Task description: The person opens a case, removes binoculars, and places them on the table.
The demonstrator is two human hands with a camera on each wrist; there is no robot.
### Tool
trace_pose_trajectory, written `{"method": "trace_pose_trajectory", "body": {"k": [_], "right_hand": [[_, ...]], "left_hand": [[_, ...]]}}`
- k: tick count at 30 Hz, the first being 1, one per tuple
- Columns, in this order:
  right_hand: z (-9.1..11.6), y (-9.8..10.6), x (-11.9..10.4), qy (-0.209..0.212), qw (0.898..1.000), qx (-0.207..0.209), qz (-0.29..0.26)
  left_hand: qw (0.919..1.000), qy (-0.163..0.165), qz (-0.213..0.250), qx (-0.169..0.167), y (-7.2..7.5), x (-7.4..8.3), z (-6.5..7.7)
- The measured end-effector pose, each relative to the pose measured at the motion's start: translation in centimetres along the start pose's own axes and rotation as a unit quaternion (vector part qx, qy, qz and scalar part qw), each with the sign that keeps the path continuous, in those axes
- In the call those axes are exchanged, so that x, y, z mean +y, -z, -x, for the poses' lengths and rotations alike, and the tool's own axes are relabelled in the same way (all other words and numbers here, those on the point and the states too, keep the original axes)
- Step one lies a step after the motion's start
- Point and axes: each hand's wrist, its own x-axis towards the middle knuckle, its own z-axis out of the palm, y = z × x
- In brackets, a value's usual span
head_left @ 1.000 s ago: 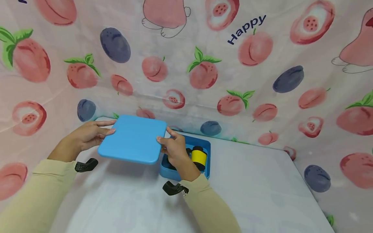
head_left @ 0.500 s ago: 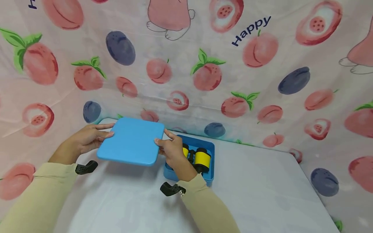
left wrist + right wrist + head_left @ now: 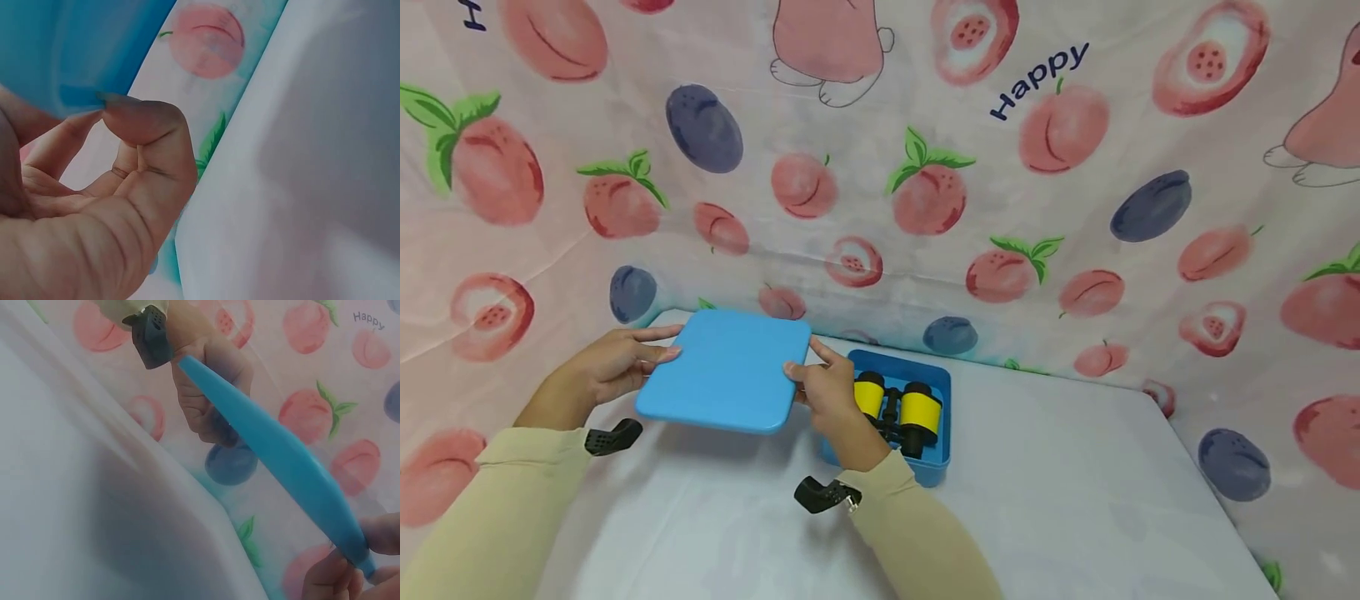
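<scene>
- Left hand: arm extended forward; grip pinching the left edge of the blue panel.
- Right hand: grip pinching the opposite edge, thumb on top, other fingers below.
- Blue panel: square, smooth, rounded corners; raised above the counter, left of the open box containing yellow-and-black binoculars.

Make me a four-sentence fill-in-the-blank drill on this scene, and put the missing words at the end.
1. The square lid held by the left hand and the right hand is coloured ____.
2. The binoculars in the box are black and ____.
3. In the head view, the box stands to the ____ of the lid.
4. The complete word printed on the fruit-patterned backdrop reads ____.

Missing words: blue; yellow; right; Happy.
</scene>
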Motion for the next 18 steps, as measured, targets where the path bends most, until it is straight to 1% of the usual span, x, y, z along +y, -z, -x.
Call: {"method": "trace_pose_trajectory", "body": {"k": [4,9,12,15,18], "right_hand": [[-0.1,-0.7,0.3,-0.002,1.0,0.007,-0.002],[-0.2,-1.1,0.4,-0.002,1.0,0.022,-0.008],[-0.3,-1.4,0.6,-0.004,0.999,0.034,-0.01],[-0.6,-1.8,0.9,-0.003,0.999,0.045,-0.001],[-0.8,-2.1,1.4,-0.007,0.998,0.054,0.011]], "left_hand": [[1.0,-0.001,0.006,-0.008,0.5,-0.3,0.1],[1.0,-0.001,-0.004,-0.009,0.8,-0.4,-0.1],[0.9997,0.004,-0.024,-0.004,1.0,-0.5,-0.4],[0.9983,0.007,-0.058,0.002,1.3,-0.5,-0.5],[0.9973,0.014,-0.072,0.009,1.6,-0.7,-0.6]]}}
